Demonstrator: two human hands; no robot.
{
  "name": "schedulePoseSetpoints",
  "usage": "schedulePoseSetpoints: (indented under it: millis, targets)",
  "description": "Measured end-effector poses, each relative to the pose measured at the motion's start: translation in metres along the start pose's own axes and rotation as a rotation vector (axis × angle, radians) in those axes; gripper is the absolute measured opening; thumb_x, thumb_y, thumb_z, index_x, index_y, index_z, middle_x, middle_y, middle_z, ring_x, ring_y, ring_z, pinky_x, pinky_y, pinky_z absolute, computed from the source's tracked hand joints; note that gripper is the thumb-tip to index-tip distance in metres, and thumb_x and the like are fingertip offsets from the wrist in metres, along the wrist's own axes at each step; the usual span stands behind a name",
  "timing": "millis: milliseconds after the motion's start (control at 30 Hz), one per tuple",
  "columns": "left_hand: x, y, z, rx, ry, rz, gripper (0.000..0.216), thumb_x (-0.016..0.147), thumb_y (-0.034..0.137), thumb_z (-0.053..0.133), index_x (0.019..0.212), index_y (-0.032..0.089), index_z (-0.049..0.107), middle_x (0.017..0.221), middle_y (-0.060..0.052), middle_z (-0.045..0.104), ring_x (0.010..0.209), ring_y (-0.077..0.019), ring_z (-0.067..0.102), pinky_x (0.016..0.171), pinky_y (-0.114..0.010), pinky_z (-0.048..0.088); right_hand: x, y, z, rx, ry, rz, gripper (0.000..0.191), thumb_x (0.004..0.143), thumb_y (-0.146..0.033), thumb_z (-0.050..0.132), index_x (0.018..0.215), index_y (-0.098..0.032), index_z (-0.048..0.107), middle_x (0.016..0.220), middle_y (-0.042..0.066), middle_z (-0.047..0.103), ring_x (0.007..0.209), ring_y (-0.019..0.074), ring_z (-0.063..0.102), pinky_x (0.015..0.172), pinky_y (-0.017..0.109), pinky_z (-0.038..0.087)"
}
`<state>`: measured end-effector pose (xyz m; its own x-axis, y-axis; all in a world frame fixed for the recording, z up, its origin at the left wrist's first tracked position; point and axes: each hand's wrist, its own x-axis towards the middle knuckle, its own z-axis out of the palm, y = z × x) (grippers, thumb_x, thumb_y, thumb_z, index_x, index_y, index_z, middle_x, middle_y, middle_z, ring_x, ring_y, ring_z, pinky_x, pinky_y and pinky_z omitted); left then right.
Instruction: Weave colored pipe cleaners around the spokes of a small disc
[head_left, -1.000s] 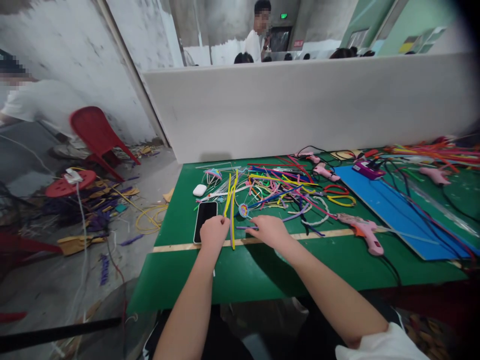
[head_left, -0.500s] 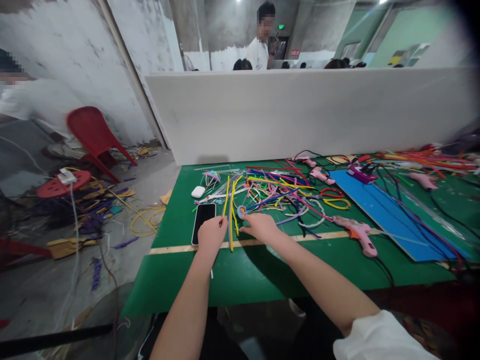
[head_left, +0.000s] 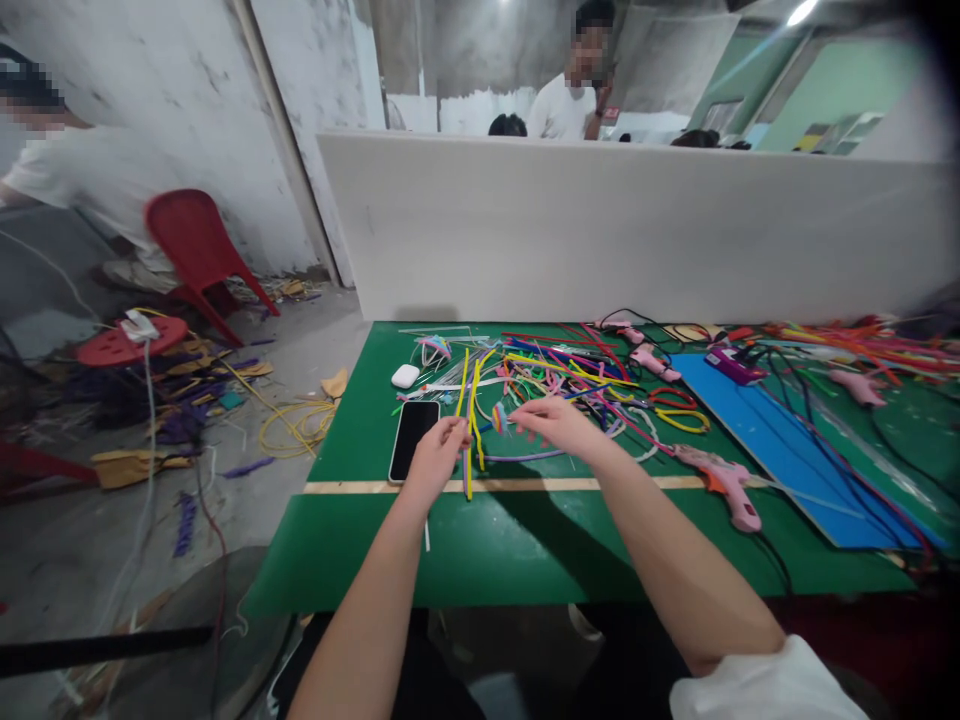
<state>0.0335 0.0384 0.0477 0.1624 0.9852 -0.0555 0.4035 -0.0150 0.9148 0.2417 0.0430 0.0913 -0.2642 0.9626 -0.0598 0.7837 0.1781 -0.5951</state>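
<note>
My left hand (head_left: 441, 450) is closed, thumb and fingertips pinched together beside a yellow pipe cleaner (head_left: 463, 380). Whatever lies between those fingertips is too small to make out. Just to the right, more yellow pipe cleaners (head_left: 474, 410) and a lilac one lie lengthwise on the table. My right hand (head_left: 553, 422) is closed with its fingertips at a small rainbow-striped piece (head_left: 499, 417), which appears held at its right edge. A black-screened phone (head_left: 415, 440) rests left of my left hand. Behind my hands spreads a tangled heap of coloured pipe cleaners (head_left: 555, 370).
A pink glue gun (head_left: 724, 480) lies to the right beside a blue board (head_left: 780, 450) crossed by cables. The green table (head_left: 360, 560) ends at a white partition (head_left: 600, 230). A white earphone case (head_left: 405, 376) sits at the left. Other people are beyond.
The view has shifted slightly. My right hand has drawn the rainbow-striped piece a little up and right, and the piece has turned. My left fingertips have moved slightly up and right.
</note>
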Motion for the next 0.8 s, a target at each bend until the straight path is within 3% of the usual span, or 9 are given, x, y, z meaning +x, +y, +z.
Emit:
schedulePoseSetpoints:
  millis: [133,233,300,500,667,800]
  targets:
    - [-0.004,0.008,0.001,-0.400,-0.076,-0.032,0.042,0.081,0.045,0.048,0.112,0.016,0.050,0.108,-0.011,0.061,0.099,-0.0194,0.058,0.075,-0.029,0.047,-0.014,0.005,-0.030,0.776,-0.005,0.080,0.031,0.077,-0.042,0.058,0.088,-0.014,0.066,0.073,0.004,0.065,0.058,0.0101,0.058,0.046,0.018,0.044]
    - [-0.013,0.018,0.003,-0.527,-0.098,0.004,0.043,0.079,0.045,0.053,0.111,0.017,0.050,0.112,-0.012,0.059,0.108,-0.0221,0.054,0.085,-0.033,0.043,-0.025,0.005,-0.036,1.064,-0.021,0.087,0.028,0.072,-0.041,0.065,0.082,-0.015,0.066,0.064,0.001,0.063,0.051,0.0086,0.057,0.044,0.017,0.043]
    - [-0.019,0.025,0.003,-0.560,-0.115,0.048,0.042,0.080,0.043,0.052,0.113,0.017,0.048,0.113,-0.012,0.060,0.112,-0.0224,0.052,0.090,-0.035,0.041,-0.031,0.003,-0.034,1.149,-0.046,0.076,0.029,0.070,-0.042,0.067,0.079,-0.015,0.065,0.061,0.001,0.062,0.048,0.0087,0.056,0.041,0.017,0.042]
    - [-0.034,0.037,-0.004,-0.437,-0.009,0.271,0.041,0.078,0.034,0.060,0.115,0.020,0.049,0.118,-0.010,0.059,0.117,-0.0212,0.048,0.099,-0.034,0.034,-0.040,-0.004,-0.020,1.216,-0.151,0.037,0.032,0.068,-0.044,0.069,0.078,-0.014,0.064,0.060,0.001,0.062,0.048,0.0094,0.057,0.041,0.018,0.043]
    - [-0.040,0.042,-0.011,-0.479,-0.231,0.181,0.045,0.078,0.034,0.060,0.120,0.022,0.047,0.094,-0.006,0.067,0.097,-0.0197,0.059,0.085,-0.031,0.043,-0.040,-0.002,-0.014,1.246,-0.245,0.031,0.030,0.070,-0.041,0.068,0.077,-0.013,0.064,0.060,0.002,0.062,0.048,0.0095,0.057,0.043,0.018,0.044]
    - [-0.043,0.043,-0.007,-0.508,-0.282,0.176,0.036,0.076,0.032,0.063,0.110,0.022,0.056,0.104,-0.007,0.063,0.097,-0.0185,0.058,0.082,-0.029,0.045,-0.041,-0.004,-0.011,1.278,-0.253,0.012,0.027,0.073,-0.040,0.066,0.077,-0.013,0.064,0.057,0.000,0.061,0.046,0.0080,0.056,0.043,0.017,0.044]
